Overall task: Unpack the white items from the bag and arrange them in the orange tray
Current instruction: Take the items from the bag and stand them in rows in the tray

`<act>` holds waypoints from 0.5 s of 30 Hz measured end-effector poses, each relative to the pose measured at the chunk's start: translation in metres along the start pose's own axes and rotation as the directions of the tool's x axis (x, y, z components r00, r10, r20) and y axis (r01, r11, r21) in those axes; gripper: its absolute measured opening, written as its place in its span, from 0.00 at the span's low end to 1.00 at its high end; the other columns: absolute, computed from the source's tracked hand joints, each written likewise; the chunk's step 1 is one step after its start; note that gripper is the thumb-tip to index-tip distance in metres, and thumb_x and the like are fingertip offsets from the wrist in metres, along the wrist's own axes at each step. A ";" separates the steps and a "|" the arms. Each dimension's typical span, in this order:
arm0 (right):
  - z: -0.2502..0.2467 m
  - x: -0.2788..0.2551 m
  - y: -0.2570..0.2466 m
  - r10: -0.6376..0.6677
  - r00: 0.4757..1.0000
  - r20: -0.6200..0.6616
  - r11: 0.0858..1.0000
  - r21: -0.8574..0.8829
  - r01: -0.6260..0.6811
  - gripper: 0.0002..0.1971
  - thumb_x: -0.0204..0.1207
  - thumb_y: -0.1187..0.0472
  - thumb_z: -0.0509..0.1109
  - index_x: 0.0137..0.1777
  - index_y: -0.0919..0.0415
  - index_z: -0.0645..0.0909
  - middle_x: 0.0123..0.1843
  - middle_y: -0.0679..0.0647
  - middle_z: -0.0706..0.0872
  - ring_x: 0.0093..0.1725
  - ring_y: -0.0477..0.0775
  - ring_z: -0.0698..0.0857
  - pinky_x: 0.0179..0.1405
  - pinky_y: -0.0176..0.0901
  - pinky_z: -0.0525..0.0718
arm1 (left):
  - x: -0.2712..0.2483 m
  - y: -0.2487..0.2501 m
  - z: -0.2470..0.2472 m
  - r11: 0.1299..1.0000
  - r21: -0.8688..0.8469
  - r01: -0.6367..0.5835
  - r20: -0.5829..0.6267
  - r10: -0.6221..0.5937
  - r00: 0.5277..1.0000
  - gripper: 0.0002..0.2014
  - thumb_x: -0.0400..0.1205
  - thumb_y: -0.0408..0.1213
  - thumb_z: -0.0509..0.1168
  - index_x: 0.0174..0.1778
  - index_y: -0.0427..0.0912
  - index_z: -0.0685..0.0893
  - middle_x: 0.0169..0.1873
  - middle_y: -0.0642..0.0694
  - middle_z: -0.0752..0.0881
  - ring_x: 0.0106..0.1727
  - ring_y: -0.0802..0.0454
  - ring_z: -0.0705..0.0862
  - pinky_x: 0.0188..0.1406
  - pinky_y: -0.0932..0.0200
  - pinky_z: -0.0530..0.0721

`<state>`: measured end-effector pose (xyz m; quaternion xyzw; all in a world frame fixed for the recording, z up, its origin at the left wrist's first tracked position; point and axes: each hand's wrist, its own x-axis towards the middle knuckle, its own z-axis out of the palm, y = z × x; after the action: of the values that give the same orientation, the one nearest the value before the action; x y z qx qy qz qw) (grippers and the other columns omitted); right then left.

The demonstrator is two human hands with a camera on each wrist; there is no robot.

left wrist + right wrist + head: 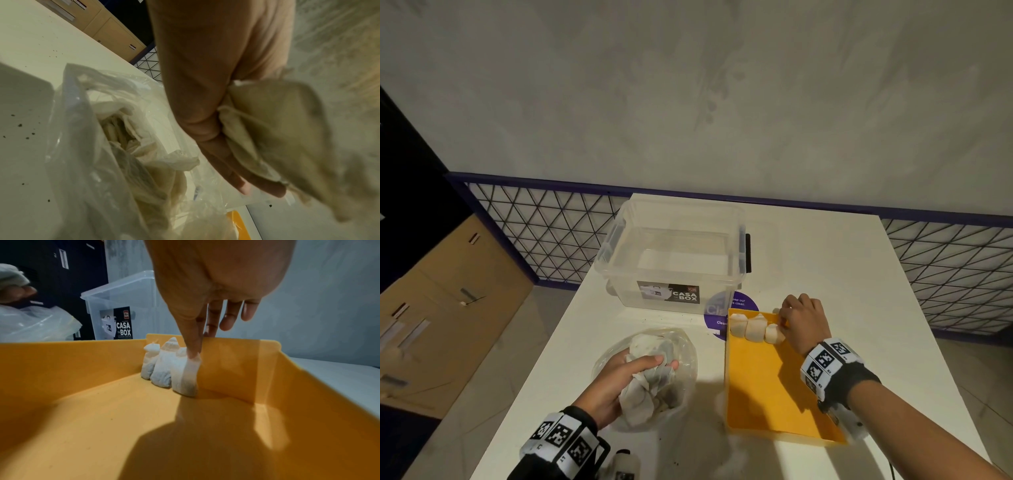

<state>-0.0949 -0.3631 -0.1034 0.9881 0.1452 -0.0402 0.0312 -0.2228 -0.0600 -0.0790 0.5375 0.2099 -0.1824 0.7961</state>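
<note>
Left grip (619, 377) clamped on a bunch of pouches (650, 370) above the bag (685, 346), right grip (803, 320) pinching the third pouch (186, 374) in the tray's (767, 387) far row, on the tabletop (825, 260)

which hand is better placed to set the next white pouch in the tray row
Right hand: it is already at the orange tray, fingers on the third pouch. Left hand grips a bunch of pouches over the bag.
</note>
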 end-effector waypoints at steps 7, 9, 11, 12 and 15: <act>0.001 0.002 -0.002 0.033 0.996 -0.086 0.998 -0.050 -0.037 0.10 0.76 0.55 0.68 0.50 0.59 0.85 0.50 0.55 0.87 0.53 0.57 0.80 0.58 0.49 0.74 | -0.001 0.001 0.003 1.000 -0.001 0.013 -0.011 -0.013 1.000 0.19 0.74 0.28 0.70 0.61 0.25 0.82 0.53 0.27 0.88 0.52 0.39 0.90 0.46 0.53 0.88; -0.001 0.002 -0.003 0.029 0.997 -0.066 0.997 -0.063 -0.033 0.08 0.75 0.57 0.70 0.48 0.61 0.86 0.47 0.56 0.88 0.50 0.59 0.82 0.55 0.50 0.75 | -0.001 0.001 0.004 1.000 -0.002 0.014 -0.016 -0.014 1.000 0.22 0.72 0.30 0.71 0.61 0.24 0.82 0.53 0.26 0.88 0.53 0.38 0.90 0.55 0.49 0.84; -0.002 0.002 -0.005 0.026 0.999 -0.047 0.996 -0.083 -0.030 0.08 0.73 0.57 0.71 0.47 0.62 0.86 0.45 0.57 0.88 0.49 0.59 0.82 0.54 0.51 0.76 | -0.002 0.001 0.005 1.000 -0.002 0.013 -0.027 -0.013 1.000 0.23 0.71 0.30 0.71 0.61 0.23 0.82 0.53 0.26 0.88 0.52 0.38 0.90 0.60 0.44 0.79; -0.004 0.003 -0.005 0.038 0.999 -0.038 0.995 -0.094 -0.042 0.08 0.67 0.57 0.77 0.41 0.61 0.86 0.39 0.57 0.88 0.44 0.59 0.83 0.48 0.51 0.79 | -0.003 0.002 0.006 1.000 0.003 0.011 -0.032 -0.011 0.999 0.22 0.71 0.30 0.71 0.60 0.24 0.82 0.52 0.26 0.88 0.52 0.39 0.90 0.60 0.43 0.79; 0.004 0.007 -0.001 0.049 0.998 -0.048 0.997 -0.065 -0.052 0.15 0.44 0.60 0.87 0.25 0.60 0.83 0.24 0.54 0.84 0.27 0.56 0.81 0.30 0.48 0.81 | -0.006 0.004 0.009 1.000 0.008 0.017 -0.046 -0.016 0.999 0.22 0.70 0.30 0.71 0.60 0.26 0.83 0.52 0.27 0.89 0.54 0.39 0.90 0.61 0.44 0.81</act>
<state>-0.0890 -0.3606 -0.1080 0.9905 0.1223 -0.0119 0.0614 -0.2242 -0.0661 -0.0697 0.5430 0.2319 -0.1774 0.7873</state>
